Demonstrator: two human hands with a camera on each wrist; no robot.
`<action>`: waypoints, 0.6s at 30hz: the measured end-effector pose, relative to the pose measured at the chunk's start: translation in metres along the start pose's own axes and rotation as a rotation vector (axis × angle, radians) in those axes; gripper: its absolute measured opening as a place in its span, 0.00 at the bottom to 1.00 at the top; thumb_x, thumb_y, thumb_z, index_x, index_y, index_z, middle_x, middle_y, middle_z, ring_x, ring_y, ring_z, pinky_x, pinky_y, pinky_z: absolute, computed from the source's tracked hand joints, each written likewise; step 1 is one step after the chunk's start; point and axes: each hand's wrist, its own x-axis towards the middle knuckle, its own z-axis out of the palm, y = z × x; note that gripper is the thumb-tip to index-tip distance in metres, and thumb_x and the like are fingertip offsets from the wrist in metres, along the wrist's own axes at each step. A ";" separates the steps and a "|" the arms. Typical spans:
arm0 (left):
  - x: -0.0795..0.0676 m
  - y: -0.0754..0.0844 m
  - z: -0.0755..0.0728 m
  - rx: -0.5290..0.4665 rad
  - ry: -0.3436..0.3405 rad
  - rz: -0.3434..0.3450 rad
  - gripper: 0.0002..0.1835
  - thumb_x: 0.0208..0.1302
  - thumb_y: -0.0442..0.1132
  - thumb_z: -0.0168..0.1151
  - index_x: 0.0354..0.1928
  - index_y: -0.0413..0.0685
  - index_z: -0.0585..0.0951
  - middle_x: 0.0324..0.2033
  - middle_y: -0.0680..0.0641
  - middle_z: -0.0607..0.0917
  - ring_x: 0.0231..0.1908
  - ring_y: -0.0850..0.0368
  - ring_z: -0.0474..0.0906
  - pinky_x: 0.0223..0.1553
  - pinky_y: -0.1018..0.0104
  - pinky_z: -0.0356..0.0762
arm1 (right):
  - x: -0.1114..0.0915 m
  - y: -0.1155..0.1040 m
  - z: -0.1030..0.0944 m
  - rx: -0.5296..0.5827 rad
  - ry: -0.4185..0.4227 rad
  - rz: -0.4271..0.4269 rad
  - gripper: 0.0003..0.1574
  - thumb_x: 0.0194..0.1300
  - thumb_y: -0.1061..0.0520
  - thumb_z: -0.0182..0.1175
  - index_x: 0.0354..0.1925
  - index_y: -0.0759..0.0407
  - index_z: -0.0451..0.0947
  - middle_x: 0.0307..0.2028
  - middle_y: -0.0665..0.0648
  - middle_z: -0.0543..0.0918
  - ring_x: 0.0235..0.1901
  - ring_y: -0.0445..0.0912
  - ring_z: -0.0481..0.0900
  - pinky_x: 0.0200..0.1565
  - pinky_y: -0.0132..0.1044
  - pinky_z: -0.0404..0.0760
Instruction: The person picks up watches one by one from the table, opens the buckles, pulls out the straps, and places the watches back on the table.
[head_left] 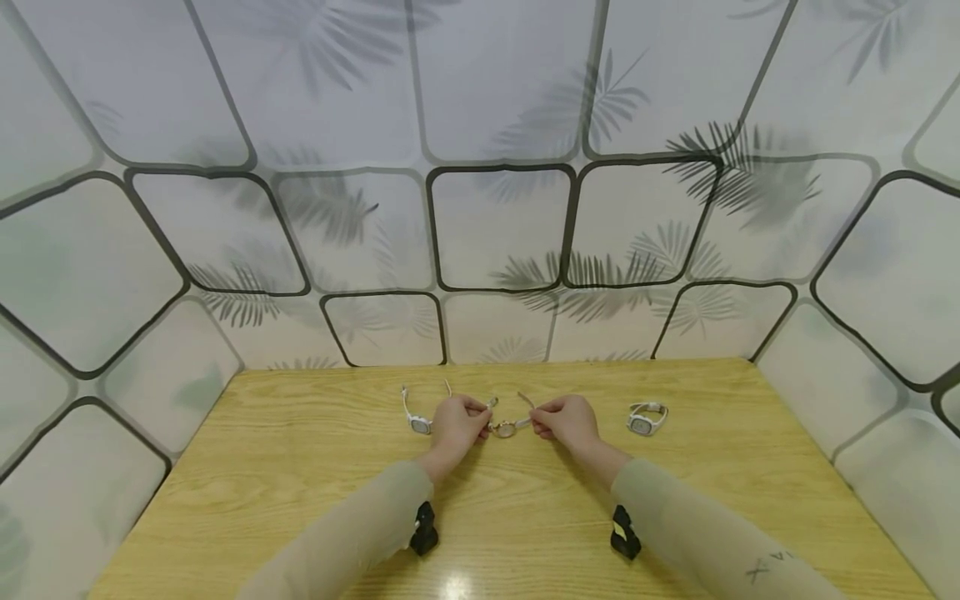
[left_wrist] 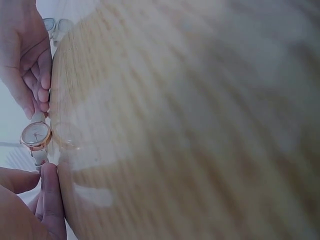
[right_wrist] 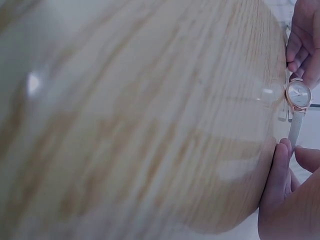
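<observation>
A wristwatch [head_left: 506,429] with a rose-gold rim, a pale dial and a whitish strap is held low over the table, between both hands. My left hand [head_left: 455,423] pinches the strap close to the case; in the left wrist view thumb and fingers [left_wrist: 50,187] meet on it. On the other side, my right hand [head_left: 567,422] grips the longer strap part, whose end sticks up past the fingers. The right wrist view shows the watch dial [right_wrist: 299,95] facing the camera. Just left of my left hand lies a white watch with a squarish face [head_left: 420,425], its strap spread and partly hidden.
Another white squarish watch [head_left: 647,419] lies to the right with its strap looped. The wooden table [head_left: 300,483] meets a patterned fabric wall [head_left: 495,325] at the back, with similar walls at both sides. Black wrist devices [head_left: 424,529] sit under both sleeves.
</observation>
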 end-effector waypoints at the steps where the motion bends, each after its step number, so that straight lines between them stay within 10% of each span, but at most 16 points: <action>1: 0.000 0.000 0.000 -0.007 0.000 -0.003 0.07 0.73 0.31 0.67 0.44 0.32 0.87 0.30 0.40 0.92 0.20 0.65 0.83 0.25 0.68 0.88 | 0.000 0.001 0.000 -0.003 0.001 0.000 0.11 0.73 0.66 0.66 0.45 0.78 0.87 0.31 0.67 0.92 0.24 0.38 0.87 0.30 0.30 0.89; 18: -0.006 0.003 -0.003 -0.043 -0.001 0.000 0.07 0.74 0.31 0.66 0.44 0.31 0.87 0.31 0.37 0.91 0.21 0.63 0.83 0.27 0.69 0.88 | 0.000 0.004 -0.002 0.055 -0.013 0.020 0.12 0.74 0.68 0.64 0.48 0.81 0.85 0.32 0.67 0.92 0.24 0.38 0.87 0.31 0.30 0.90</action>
